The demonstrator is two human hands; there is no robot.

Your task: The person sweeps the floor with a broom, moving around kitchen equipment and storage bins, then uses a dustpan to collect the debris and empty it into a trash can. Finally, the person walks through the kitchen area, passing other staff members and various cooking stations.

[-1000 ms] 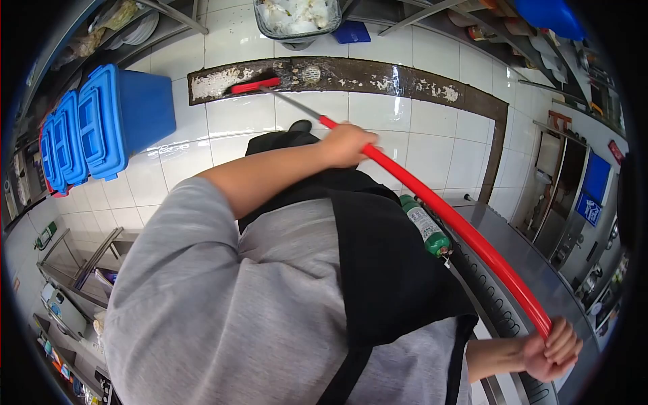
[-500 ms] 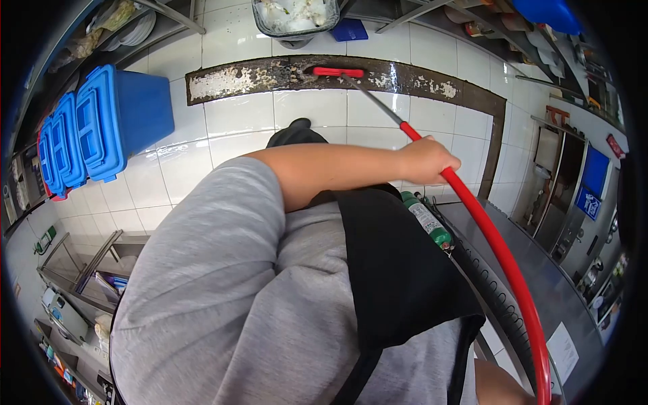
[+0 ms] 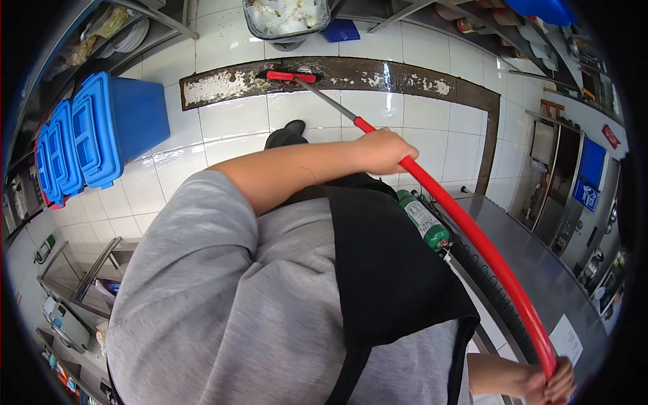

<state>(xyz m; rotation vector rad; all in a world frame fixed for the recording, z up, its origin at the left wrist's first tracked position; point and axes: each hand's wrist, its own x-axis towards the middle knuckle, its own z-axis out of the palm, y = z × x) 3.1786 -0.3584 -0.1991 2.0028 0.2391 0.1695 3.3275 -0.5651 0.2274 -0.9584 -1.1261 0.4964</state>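
Note:
Both my hands grip the red handle of a long floor brush [image 3: 472,233]. My left hand [image 3: 386,152] is closed around the handle partway down, above its grey lower pole. At the bottom right, my right hand [image 3: 550,385] wraps the upper end of the handle. The narrow red brush head [image 3: 290,76] rests on a dark, worn strip [image 3: 226,84] with pale flaking patches, set in the white tiled floor. The underside of the head is hidden, so I cannot make out its bristles or blade. A dark shoe [image 3: 295,127] shows below the strip.
Blue lidded bins [image 3: 138,115] stand at the left. A container of whitish material [image 3: 287,17] is at the top, near a blue flat object [image 3: 341,30]. To the right are a green cylinder [image 3: 424,219] and a metal counter [image 3: 520,236]. Metal shelving [image 3: 158,17] lines the upper left.
The brush head has slid left along the dark strip. My left hand has moved left with the handle. My right hand has come further into view at the bottom right.

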